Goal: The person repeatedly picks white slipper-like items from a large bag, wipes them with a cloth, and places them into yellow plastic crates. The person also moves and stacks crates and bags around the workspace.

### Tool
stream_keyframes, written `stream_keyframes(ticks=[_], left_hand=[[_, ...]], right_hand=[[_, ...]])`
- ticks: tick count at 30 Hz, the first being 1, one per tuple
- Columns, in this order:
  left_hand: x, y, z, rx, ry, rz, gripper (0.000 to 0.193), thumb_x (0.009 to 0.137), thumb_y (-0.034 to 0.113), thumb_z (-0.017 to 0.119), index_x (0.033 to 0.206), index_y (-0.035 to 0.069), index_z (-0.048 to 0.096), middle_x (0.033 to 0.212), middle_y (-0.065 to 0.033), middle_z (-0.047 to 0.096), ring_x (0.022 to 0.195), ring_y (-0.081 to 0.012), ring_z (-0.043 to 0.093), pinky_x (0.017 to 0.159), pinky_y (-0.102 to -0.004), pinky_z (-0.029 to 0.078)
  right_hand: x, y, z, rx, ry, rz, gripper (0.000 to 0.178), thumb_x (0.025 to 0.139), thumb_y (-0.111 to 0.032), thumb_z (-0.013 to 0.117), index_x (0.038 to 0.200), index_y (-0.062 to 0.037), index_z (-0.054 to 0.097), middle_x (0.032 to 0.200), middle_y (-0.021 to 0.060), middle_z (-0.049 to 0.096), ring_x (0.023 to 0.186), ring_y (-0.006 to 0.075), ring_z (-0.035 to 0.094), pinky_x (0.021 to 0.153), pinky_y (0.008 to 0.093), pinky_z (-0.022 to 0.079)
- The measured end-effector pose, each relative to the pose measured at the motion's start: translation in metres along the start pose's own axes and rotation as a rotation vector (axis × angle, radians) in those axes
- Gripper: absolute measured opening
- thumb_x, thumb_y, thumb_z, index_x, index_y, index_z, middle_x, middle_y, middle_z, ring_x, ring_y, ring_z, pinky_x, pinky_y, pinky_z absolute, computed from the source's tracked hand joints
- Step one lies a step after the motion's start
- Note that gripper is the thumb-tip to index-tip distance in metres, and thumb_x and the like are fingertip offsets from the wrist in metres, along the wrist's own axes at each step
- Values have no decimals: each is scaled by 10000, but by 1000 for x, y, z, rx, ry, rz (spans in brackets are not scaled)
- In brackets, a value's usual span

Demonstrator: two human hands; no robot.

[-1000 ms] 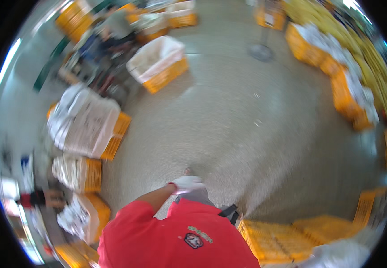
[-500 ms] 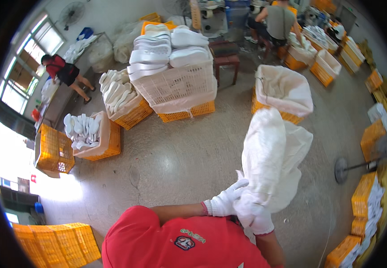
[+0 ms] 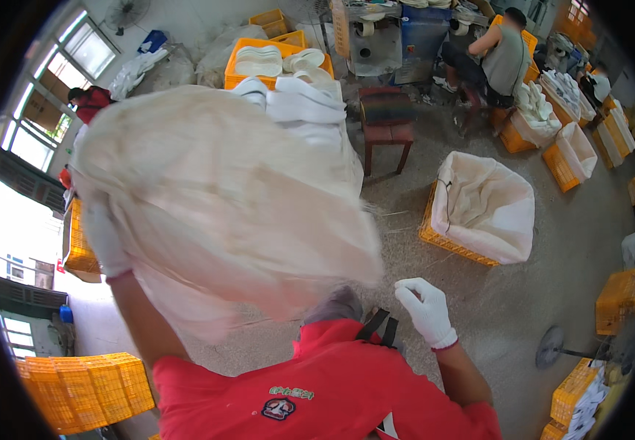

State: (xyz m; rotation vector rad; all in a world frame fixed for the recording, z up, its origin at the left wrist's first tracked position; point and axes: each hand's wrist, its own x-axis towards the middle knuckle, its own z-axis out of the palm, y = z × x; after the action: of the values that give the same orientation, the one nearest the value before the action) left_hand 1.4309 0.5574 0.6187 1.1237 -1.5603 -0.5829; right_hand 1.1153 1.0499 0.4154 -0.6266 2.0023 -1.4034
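Note:
My left hand (image 3: 106, 238), in a white knit glove, is raised at the left and grips the edge of a large off-white cloth sack (image 3: 222, 198). The sack is spread wide in the air, blurred by motion, and hides much of what stands behind it. Part of the left hand's fingers is covered by the cloth. My right hand (image 3: 426, 314), gloved too, is off the sack, to the right of its lower corner. Its fingers are curled in, and nothing shows in them. Beyond it, on the floor, stands a yellow crate (image 3: 464, 246) with a white cloth liner (image 3: 508, 231).
White shoe soles (image 3: 306, 106) are stacked behind the sack, beside a yellow crate (image 3: 237, 77). A dark red stool (image 3: 387, 132) stands right of them. A person (image 3: 504, 62) sits at the back right. Yellow crates (image 3: 86, 392) lie lower left; a fan (image 3: 550, 346) stands at the right.
The sack was bunched in both hands at the right; now my left hand has swung it up and leftward, spread out. My right hand has let go. The view has shifted.

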Motion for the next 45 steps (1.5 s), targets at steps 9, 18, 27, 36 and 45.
stream_keyframes(ticks=[9, 18, 27, 36, 45], left_hand=[[279, 9, 297, 124, -48, 260, 398, 1090, 260, 658, 1396, 16, 731, 1280, -108, 749, 1125, -197, 701, 980, -354, 574], [224, -148, 641, 1186, -672, 138, 694, 1054, 640, 515, 1289, 25, 734, 1338, -291, 724, 1258, -455, 684, 1071, -549, 523], [234, -153, 664, 1041, -816, -234, 813, 1033, 705, 500, 1329, -15, 732, 1376, -293, 710, 1286, -458, 661, 1101, -494, 493], [281, -54, 696, 1447, -888, -370, 714, 987, 644, 609, 1254, 9, 796, 1177, -257, 790, 1070, -419, 756, 945, -507, 561], [207, 38, 864, 600, -699, -99, 419, 1053, 282, 700, 1388, 31, 714, 1336, -163, 744, 1227, -280, 723, 1054, -380, 571]], right_hand=[[272, 53, -52, -263, 48, 31, 265, 1014, -267, 752, 1145, -40, 791, 1070, 142, 804, 970, 255, 779, 873, 366, 594], [396, 162, -163, -232, 179, 503, 351, 1001, -293, 717, 1146, 17, 793, 1055, 147, 830, 969, 216, 772, 892, 366, 579], [505, 390, -301, 5, 74, 1011, 268, 973, -257, 660, 785, -73, 714, 748, 79, 690, 694, 216, 663, 640, 411, 522], [811, 272, -370, 299, 235, 700, 209, 1060, -263, 632, 996, -91, 731, 849, 15, 692, 724, 156, 656, 649, 324, 546], [872, 209, -294, -40, -172, 438, 235, 1034, -244, 638, 929, -57, 733, 807, 11, 664, 720, 113, 579, 652, 318, 485]])
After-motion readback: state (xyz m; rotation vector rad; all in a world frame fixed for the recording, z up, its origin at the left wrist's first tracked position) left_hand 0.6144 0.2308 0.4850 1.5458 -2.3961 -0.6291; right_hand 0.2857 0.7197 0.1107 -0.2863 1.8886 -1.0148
